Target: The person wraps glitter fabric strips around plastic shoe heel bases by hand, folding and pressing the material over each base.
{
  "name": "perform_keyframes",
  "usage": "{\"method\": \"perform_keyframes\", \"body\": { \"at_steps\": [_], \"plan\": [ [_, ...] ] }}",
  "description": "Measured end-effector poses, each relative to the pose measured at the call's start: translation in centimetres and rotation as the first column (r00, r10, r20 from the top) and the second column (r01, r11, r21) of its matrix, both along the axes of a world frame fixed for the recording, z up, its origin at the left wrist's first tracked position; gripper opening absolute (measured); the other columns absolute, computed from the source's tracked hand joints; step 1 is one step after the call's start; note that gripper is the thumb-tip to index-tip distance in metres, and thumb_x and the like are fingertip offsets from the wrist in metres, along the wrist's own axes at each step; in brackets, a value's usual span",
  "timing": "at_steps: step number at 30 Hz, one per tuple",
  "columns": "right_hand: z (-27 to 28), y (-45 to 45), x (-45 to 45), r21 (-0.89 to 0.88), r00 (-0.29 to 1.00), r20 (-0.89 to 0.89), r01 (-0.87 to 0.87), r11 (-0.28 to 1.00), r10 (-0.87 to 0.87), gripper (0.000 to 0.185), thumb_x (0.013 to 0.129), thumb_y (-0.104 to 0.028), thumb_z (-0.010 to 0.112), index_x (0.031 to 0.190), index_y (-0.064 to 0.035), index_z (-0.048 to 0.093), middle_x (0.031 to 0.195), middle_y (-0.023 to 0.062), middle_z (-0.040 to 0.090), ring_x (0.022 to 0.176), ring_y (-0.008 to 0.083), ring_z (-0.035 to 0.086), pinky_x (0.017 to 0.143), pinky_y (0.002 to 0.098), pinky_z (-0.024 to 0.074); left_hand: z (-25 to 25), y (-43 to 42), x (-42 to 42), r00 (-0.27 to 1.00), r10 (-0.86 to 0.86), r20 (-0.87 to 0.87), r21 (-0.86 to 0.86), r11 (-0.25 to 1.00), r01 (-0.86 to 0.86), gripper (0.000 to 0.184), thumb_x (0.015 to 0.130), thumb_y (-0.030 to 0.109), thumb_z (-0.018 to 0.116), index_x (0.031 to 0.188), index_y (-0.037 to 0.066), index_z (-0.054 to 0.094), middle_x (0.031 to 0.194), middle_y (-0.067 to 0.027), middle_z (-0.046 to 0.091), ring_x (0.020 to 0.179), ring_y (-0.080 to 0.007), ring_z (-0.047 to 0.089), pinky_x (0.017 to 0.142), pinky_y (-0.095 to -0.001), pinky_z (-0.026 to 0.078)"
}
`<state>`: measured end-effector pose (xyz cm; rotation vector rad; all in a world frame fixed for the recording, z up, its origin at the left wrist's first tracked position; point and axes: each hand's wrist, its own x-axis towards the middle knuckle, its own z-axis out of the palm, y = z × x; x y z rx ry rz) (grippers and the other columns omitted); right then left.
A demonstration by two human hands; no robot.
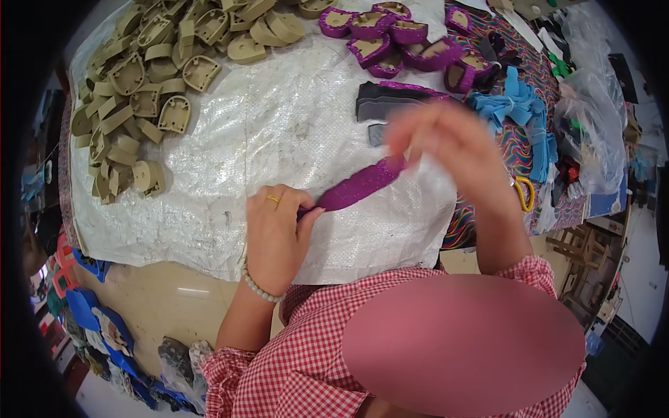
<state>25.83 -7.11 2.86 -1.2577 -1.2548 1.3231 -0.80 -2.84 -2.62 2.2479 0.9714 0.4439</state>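
Observation:
My left hand [274, 226], with a ring and a bead bracelet, is closed on the lower left end of a purple glitter strip [362, 184]. The strip slants up to the right above the white woven sheet. At its upper end is my right hand [446, 143], smeared by motion, so whether its fingers grip the strip cannot be made out. Just beyond that hand lie a stack of dark grey strips [380, 104] and a small grey piece [376, 134].
Many beige heel-shaped blocks [143, 97] are heaped at the far left of the white sheet [230, 139]. Purple glitter-covered blocks [369, 49] sit at the back right. Blue strips [512, 104], yellow-handled scissors [524, 194] and clear plastic [592, 118] are on the right.

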Motion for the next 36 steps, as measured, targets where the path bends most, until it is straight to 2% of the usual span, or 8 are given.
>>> {"method": "perform_keyframes", "body": {
  "at_steps": [2,4,11,17,23,26,31,36],
  "plan": [
    [0.0,-1.7,-2.6,-0.268,0.882,-0.108,-0.469,0.841,0.458,0.034,0.092,-0.017,0.057,0.121,0.0019,0.054,0.106,0.0103,0.062,0.098,0.0176,0.06,0.077,0.0306,0.0515,1.0,-0.1,0.1,0.978,0.124,0.169,-0.388,0.92,-0.05,0.021,0.079,0.005,0.071,0.096,0.002,0.06,0.081,-0.0073,0.06,0.072,-0.0185,0.059,0.065,-0.0293,0.047],
    [-2.6,-3.9,-6.6,-0.188,0.861,-0.205,-0.501,0.845,0.465,0.038,0.093,-0.024,0.058,0.123,-0.0017,0.054,0.115,0.009,0.061,0.094,0.0133,0.061,0.081,0.0277,0.0487,3.8,-0.7,0.7,0.856,0.445,0.262,-0.861,0.509,-0.001,0.016,0.084,0.004,0.066,0.099,0.001,0.06,0.079,-0.0056,0.063,0.066,-0.0111,0.06,0.058,-0.0242,0.048],
    [-3.1,-2.3,-6.9,-0.327,0.81,-0.552,0.007,0.945,-0.197,0.037,0.094,-0.025,0.057,0.122,-0.0011,0.054,0.113,0.0072,0.061,0.095,0.0153,0.061,0.08,0.0301,0.0515,4.1,-0.7,-0.1,0.79,0.468,0.396,-0.831,0.548,0.092,0.017,0.088,-0.002,0.058,0.105,-0.003,0.06,0.09,-0.0093,0.066,0.074,-0.012,0.064,0.065,-0.0229,0.053],
    [-3.5,-2.4,-3.4,0.33,0.979,-0.166,-0.055,0.942,0.115,0.022,0.088,-0.01,0.061,0.108,-0.0005,0.062,0.108,0.0108,0.061,0.098,0.0184,0.06,0.082,0.0277,0.0486,2.0,-1.1,-0.8,0.688,0.337,0.643,-0.412,0.909,-0.06,0.015,0.088,-0.007,0.055,0.102,-0.005,0.059,0.1,-0.0158,0.064,0.086,-0.0175,0.064,0.071,-0.0271,0.054],
    [-2.7,-3.3,-2.8,-0.29,0.956,-0.091,0.242,0.926,-0.279,0.032,0.088,-0.011,0.061,0.119,-0.0037,0.054,0.096,0.0095,0.063,0.079,0.0126,0.061,0.071,0.0243,0.0465,3.0,-0.5,-1.4,0.715,0.518,0.47,-0.656,0.747,-0.111,0.011,0.089,-0.001,0.056,0.1,-0.005,0.06,0.087,-0.0149,0.067,0.076,-0.018,0.066,0.07,-0.0288,0.055],
    [-3.4,-2.9,-3.7,0.312,0.74,0.38,0.462,0.83,-0.555,0.027,0.087,-0.007,0.062,0.113,-0.0024,0.057,0.086,0.0071,0.063,0.075,0.0127,0.06,0.069,0.0249,0.0476,2.2,-0.5,-1.1,0.741,0.558,0.373,-0.729,0.671,-0.137,0.013,0.089,0.001,0.058,0.1,-0.005,0.061,0.081,-0.0142,0.068,0.072,-0.0179,0.067,0.067,-0.028,0.056],
    [-2.3,-2.7,-6.5,0.323,0.925,0.363,-0.01,0.946,-0.114,0.025,0.08,-0.011,0.071,0.101,-0.0022,0.061,0.092,0.0094,0.061,0.075,0.0168,0.062,0.065,0.0256,0.0505,1.2,-1.2,-0.3,0.763,0.514,0.391,-0.725,0.683,-0.089,0.016,0.088,0.001,0.06,0.102,-0.007,0.062,0.086,-0.0153,0.068,0.075,-0.0177,0.067,0.068,-0.0272,0.056],
    [-3.5,-1.8,-9.2,0.195,0.95,0.261,0.121,0.973,-0.17,0.026,0.08,-0.017,0.072,0.098,-0.0018,0.061,0.091,0.0097,0.061,0.079,0.021,0.064,0.068,0.0292,0.0536,0.9,-2.7,0.1,0.833,0.369,0.413,-0.467,0.871,-0.155,0.024,0.087,-0.002,0.059,0.111,-0.005,0.061,0.1,-0.0161,0.068,0.088,-0.0212,0.068,0.076,-0.0265,0.053]
  ]
}}
